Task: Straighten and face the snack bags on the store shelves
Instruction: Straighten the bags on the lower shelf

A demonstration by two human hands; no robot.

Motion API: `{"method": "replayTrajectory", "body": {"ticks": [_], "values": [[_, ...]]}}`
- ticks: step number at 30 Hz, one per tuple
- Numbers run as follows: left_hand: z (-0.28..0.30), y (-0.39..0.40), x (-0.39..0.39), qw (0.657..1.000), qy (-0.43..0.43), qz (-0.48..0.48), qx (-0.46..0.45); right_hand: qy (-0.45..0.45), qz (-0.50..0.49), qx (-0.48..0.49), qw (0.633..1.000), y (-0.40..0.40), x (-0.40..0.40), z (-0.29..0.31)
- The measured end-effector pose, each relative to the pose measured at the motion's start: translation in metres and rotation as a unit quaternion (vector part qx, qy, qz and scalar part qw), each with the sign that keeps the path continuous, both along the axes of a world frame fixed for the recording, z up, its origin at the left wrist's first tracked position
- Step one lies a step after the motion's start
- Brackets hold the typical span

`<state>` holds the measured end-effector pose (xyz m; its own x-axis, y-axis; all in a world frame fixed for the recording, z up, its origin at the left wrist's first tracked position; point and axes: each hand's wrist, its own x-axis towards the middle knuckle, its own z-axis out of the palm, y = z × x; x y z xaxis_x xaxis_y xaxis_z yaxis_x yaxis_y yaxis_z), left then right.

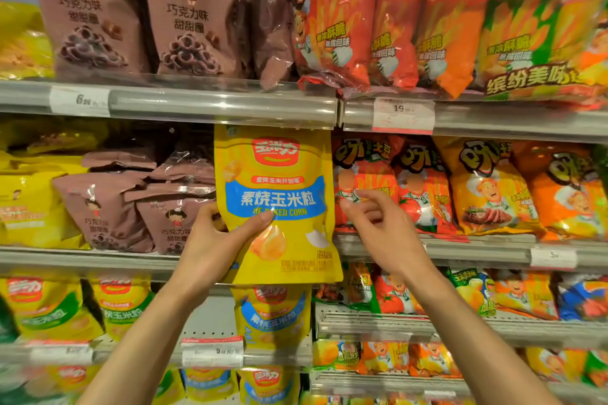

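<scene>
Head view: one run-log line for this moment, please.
left hand: grips yellow corn bag, upright, label forward | right hand: beside bag, holds nothing | brown bags: slumped

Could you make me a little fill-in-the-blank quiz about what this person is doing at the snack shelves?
1. The yellow corn bag is held by the person's ____ hand.
2. The band across that bag's front is coloured ____.
3. The right hand holds ____.
4. The brown bags on the top shelf stand to the ____ of the red bags.

Missing words: left; blue; nothing; left
</scene>
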<state>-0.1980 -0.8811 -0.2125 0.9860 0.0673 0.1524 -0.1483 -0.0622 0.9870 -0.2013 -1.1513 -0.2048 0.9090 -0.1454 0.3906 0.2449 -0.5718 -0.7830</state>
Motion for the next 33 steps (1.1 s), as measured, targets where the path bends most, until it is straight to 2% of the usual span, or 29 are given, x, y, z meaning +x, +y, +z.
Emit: {"method": "replayTrajectory", "body": {"ticks": [2,4,7,13,23,27,33], "values": [[-0.007,-0.001,-0.009,1.000,0.008,-0.004,-0.007,0.090,0.071,0.078,0.990,0.015,-0.011,0.007],[-0.014,-0.006,-0.020,0.999,0.024,-0.010,-0.027,0.137,0.134,0.127,0.973,0.024,-0.019,0.007],[-0.023,-0.014,-0.036,0.999,0.040,-0.019,-0.010,0.154,0.178,0.171,0.957,0.024,-0.026,-0.002],[-0.037,-0.028,-0.058,0.997,0.065,-0.023,0.021,0.159,0.195,0.225,0.941,0.010,-0.048,-0.032],[-0.078,-0.023,-0.085,0.991,0.093,-0.004,0.093,0.202,0.194,0.214,0.936,-0.001,-0.067,-0.097],[-0.092,-0.001,-0.087,0.982,0.089,0.026,0.166,0.220,0.195,0.233,0.927,0.021,-0.066,-0.122],[-0.119,0.058,-0.081,0.979,0.066,0.025,0.191,0.224,0.158,0.128,0.953,0.082,-0.062,-0.144]]}}
